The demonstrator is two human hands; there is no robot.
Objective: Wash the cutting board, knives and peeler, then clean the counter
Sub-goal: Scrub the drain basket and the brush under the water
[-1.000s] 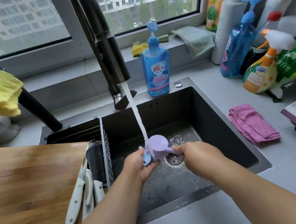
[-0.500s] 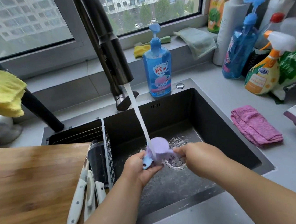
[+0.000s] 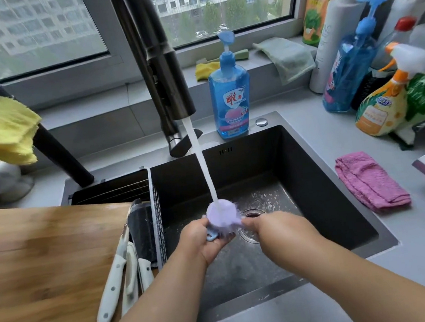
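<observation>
Your two hands meet low over the sink [image 3: 312, 176], and between them is the peeler [image 3: 222, 216], a lilac piece with a blue part poking out below your left palm. Your left hand [image 3: 204, 240] is wrapped around its lower end, and your right hand [image 3: 273, 229] pinches the other side with its fingertips; both are closed on it, neither is free. The stream [image 3: 200, 159] from the tap [image 3: 162, 69] lands square on the lilac top, just above the drain [image 3: 252, 222]. To rinse it well, you would turn the peeler slowly so that water runs over every face, and work a thumb into the slot where peel tends to lodge; I cannot tell from here where the blade sits, so keep your fingertips moving along it, not across. Hold it low in the basin so the spray stays inside. A wet plastic body is likely slippery, so keep one hand firmly on it while the other rubs. To your left, the knives [image 3: 114, 284] with white handles lie against the edge of the cutting board [image 3: 47, 270], beside the rack [image 3: 130, 187]. The soap [image 3: 231, 98] stands behind the sink on the surface [image 3: 423, 230], with a pink cloth [image 3: 368, 181] to the right, handy for wiping later.
</observation>
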